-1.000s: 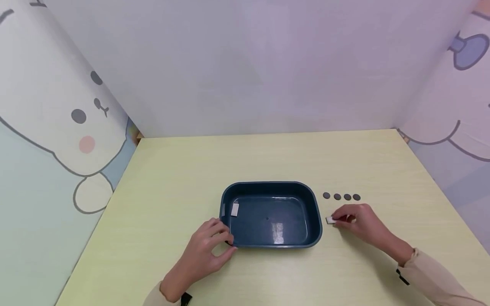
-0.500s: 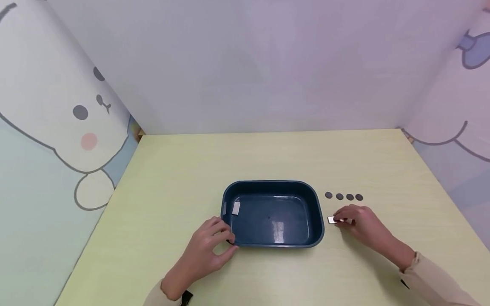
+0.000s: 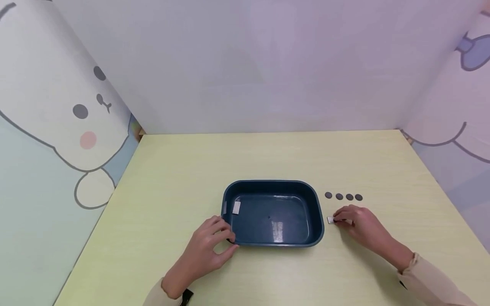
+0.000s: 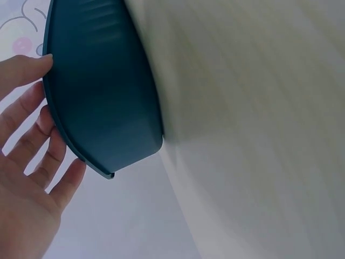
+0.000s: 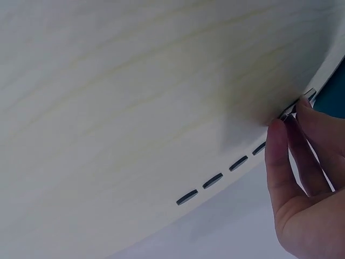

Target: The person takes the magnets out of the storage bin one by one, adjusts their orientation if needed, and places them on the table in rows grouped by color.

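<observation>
A dark blue rectangular tub (image 3: 268, 223) stands mid-table. At its near left corner, my left hand (image 3: 208, 246) holds the rim, fingertips bent over the edge. The left wrist view shows thumb and fingers of that hand (image 4: 29, 178) spread along the rim of the tub (image 4: 102, 102). Right of the tub, my right hand (image 3: 361, 225) pinches a small white rectangular piece (image 3: 331, 220) low at the tabletop; its right end is hidden by the fingertips. In the right wrist view the thin piece (image 5: 310, 94) pokes out past the thumb.
Several dark round discs (image 3: 349, 197) lie in a row behind my right hand. Inside the tub, a similar white piece (image 3: 236, 208) lies at the left. A pale wooden table (image 3: 172, 170) is walled by a plain backdrop (image 3: 249, 68) and cartoon-printed side panels.
Both hands stay in nearly the same places. The white piece at my right fingertips looked brighter half a second ago. The whole view has shifted slightly.
</observation>
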A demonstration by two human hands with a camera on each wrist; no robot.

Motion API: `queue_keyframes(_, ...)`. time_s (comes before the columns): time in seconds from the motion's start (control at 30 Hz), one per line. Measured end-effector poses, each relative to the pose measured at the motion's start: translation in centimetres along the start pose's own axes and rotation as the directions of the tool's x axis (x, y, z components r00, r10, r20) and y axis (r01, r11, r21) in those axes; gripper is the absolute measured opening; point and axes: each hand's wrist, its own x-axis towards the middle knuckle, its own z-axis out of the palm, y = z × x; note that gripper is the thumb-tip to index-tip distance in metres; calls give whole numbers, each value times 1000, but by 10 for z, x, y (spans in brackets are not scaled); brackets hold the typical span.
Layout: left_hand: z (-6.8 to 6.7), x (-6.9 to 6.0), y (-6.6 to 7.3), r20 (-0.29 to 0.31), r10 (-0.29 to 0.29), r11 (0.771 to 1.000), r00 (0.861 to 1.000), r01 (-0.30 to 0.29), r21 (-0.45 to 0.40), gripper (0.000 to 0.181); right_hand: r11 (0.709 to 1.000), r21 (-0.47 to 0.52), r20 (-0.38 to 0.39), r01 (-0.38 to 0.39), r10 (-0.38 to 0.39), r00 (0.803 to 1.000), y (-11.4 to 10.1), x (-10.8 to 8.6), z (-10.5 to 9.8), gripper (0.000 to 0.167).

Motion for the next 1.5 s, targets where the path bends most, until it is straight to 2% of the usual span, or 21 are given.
queue_keyframes(0.43,1,-1,-1,-7,13,1000,1000,-13,-3,20,1000,5,2,-27,27,1000,-2,-3,0,26)
queue_keyframes(0.6,2,1,0,-7,19,1000,1000,-19,-3,20,999,38,8,-32,32,999,0,-3,-3,28)
queue_keyframes(0.9,3,5,-1,-8,27,1000,1000,-27,-7,20,994,58,48,-91,88,995,-2,0,-14,24)
queue_keyframes(1.27,2,1,-2,0,16,1000,1000,-16,14,19,970,202,28,-138,135,990,-8,17,-40,28)
queue_keyframes(1.5,1,0,-1,4,17,1000,1000,-17,21,19,939,305,52,-160,152,987,-18,32,-52,31)
